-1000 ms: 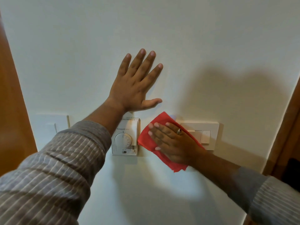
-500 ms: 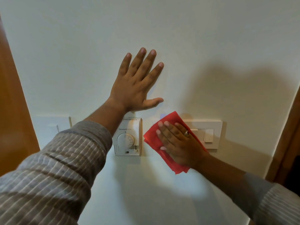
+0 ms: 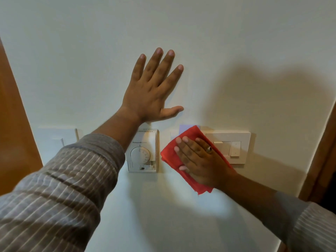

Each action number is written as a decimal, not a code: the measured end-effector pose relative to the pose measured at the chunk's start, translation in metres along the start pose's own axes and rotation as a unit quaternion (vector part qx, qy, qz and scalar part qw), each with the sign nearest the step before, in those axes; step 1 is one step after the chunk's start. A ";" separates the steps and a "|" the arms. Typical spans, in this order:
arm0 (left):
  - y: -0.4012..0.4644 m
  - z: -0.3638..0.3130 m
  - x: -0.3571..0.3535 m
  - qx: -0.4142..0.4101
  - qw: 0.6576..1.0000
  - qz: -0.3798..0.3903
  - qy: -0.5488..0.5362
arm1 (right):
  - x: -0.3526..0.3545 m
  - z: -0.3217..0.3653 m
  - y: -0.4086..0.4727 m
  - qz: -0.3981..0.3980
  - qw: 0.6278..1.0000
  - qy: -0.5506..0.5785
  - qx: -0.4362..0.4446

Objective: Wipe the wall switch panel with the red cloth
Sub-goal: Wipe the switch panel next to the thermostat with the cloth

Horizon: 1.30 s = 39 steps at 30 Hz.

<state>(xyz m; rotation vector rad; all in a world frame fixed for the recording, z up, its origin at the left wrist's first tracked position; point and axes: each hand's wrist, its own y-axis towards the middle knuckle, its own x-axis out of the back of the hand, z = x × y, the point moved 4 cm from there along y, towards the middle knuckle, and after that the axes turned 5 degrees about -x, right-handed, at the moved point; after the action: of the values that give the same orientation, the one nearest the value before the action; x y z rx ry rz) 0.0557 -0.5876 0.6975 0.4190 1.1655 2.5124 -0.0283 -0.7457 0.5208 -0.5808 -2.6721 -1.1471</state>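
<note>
Right hand, fingers pressed together, flattens the red cloth over the left edge of the wall switch panel; left hand, spread, rests flat on the wall above.

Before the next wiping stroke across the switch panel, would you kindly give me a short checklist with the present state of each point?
1. Red cloth pressed flat under right hand: ok.
2. Cloth on switch panel: not ok; only its left edge is covered, the switches are bare.
3. Left hand braced on wall, away from the panel: ok.
4. Thermostat clear of the cloth: ok.
5. Panel clean: cannot tell.
</note>
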 end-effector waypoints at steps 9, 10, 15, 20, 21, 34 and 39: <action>0.001 0.002 -0.002 -0.009 1.000 -0.003 0.009 | 0.003 -0.009 0.010 0.054 0.987 0.024 0.152; 0.001 0.003 -0.002 -0.010 1.000 -0.003 0.008 | 0.002 -0.010 0.008 0.033 0.994 0.007 0.106; 0.002 0.002 -0.001 -0.004 1.000 0.001 0.012 | -0.002 0.001 -0.014 -0.011 1.000 0.000 -0.015; 0.002 -0.001 -0.001 -0.003 1.000 -0.002 0.012 | -0.015 0.011 -0.018 0.054 0.986 0.005 0.157; 0.003 -0.001 -0.001 -0.003 1.000 -0.001 0.009 | -0.018 0.011 -0.015 0.069 0.983 0.005 0.172; 0.002 0.000 -0.002 0.002 1.000 -0.007 0.014 | 0.000 0.014 -0.009 0.001 0.999 -0.028 -0.018; 0.003 -0.003 -0.003 0.006 1.000 0.004 0.009 | -0.001 -0.002 -0.018 -0.001 0.997 -0.005 0.077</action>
<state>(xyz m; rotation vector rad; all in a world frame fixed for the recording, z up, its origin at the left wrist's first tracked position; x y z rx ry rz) 0.0569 -0.5922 0.6976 0.4043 1.1891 2.5220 -0.0348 -0.7587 0.5104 -0.5584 -2.7397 -0.9291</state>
